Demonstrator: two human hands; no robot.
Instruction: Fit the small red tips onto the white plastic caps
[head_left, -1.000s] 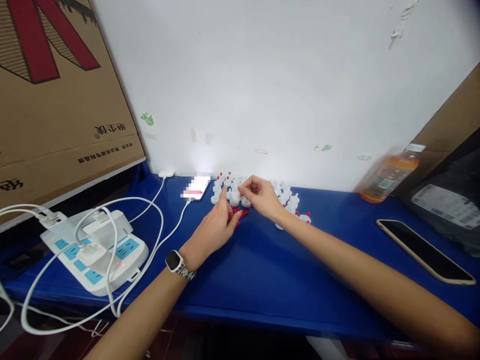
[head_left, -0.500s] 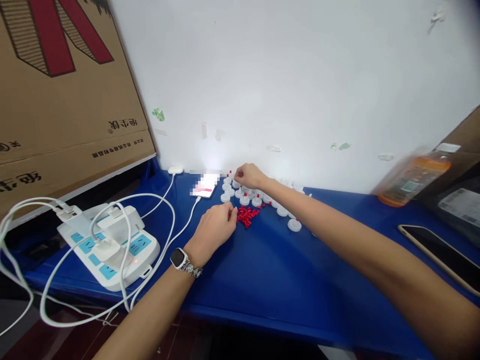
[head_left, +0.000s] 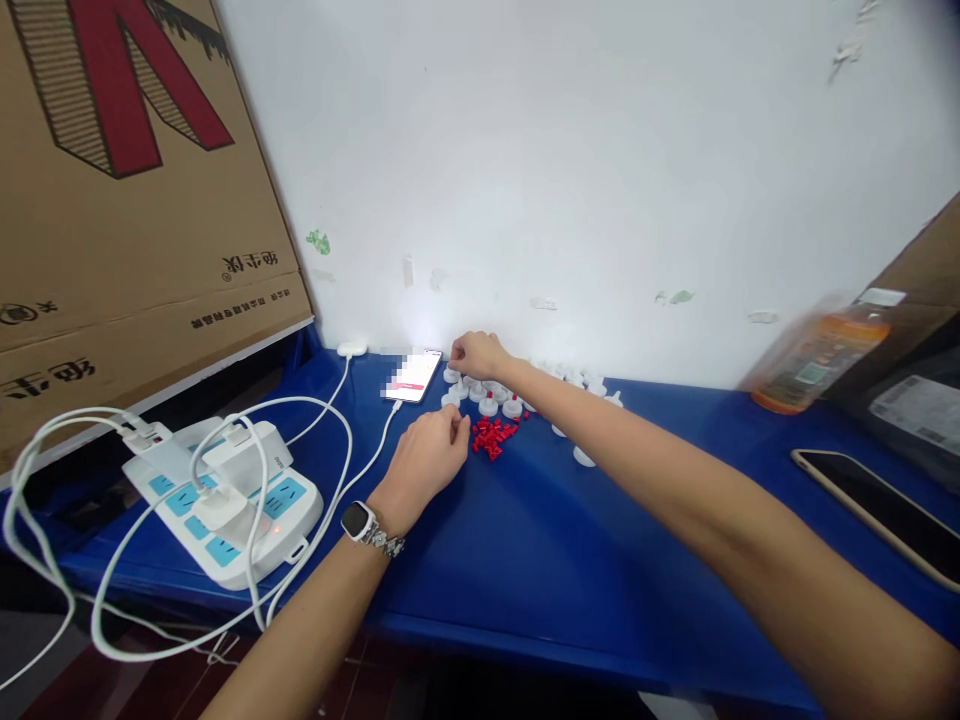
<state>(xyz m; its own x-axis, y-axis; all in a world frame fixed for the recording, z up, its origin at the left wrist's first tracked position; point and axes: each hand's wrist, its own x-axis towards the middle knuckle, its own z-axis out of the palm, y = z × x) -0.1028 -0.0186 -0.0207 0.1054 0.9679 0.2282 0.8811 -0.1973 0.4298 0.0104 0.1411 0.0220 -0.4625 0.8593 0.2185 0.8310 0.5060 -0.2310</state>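
My left hand (head_left: 426,452), with a watch (head_left: 358,520) and bracelet at its wrist, rests on the blue table, thumb and fingers pressed together. Just right of its fingertips lies a heap of small red caps (head_left: 491,436). My right hand (head_left: 478,354) reaches across to the back by the wall, fingers closed in a pinch over a white round lid (head_left: 451,375) at the left end of a group. What either pinch holds is too small to make out. Several more white lids with spouts (head_left: 512,406) stand beneath and beside the right forearm, some topped with red caps.
On the left a white power strip (head_left: 247,560) sits among looping cables. A lit phone (head_left: 415,378) lies behind my left hand. At the right are an orange drink bottle (head_left: 821,355) and a dark phone (head_left: 877,510). A large cardboard box (head_left: 150,230) stands at left.
My right hand has shifted a little left along the white lids to the end of the group. My left hand stays beside the red caps. The view has tilted slightly.
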